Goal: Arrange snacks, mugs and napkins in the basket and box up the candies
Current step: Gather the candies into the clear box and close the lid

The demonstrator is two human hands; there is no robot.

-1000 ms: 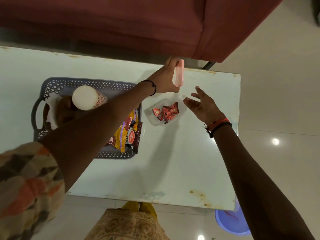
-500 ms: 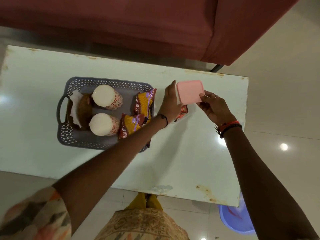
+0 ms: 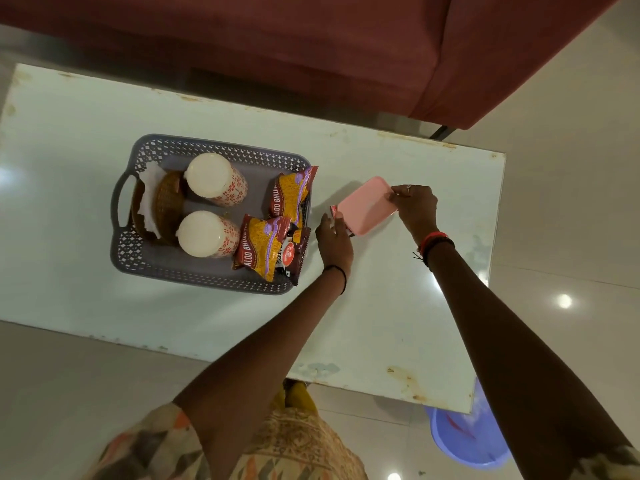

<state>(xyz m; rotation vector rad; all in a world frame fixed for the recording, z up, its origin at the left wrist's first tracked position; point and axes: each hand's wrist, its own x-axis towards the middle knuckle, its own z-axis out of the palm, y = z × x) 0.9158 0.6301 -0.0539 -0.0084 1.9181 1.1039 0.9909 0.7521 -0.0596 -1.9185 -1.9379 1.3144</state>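
Your right hand (image 3: 414,206) pinches the far corner of the pink lid (image 3: 365,206), held tilted over the candy box; a red candy (image 3: 334,211) peeks out at its left edge. Your left hand (image 3: 334,242) touches the lid's near-left side; grip unclear. Grey basket (image 3: 207,282) just left holds two mugs (image 3: 216,180), snack packets (image 3: 266,245) and a napkin (image 3: 149,195).

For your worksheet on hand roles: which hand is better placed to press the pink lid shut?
Probably the left hand: it sits open by the pink lid, free to press, while the right hand pinches its far corner.
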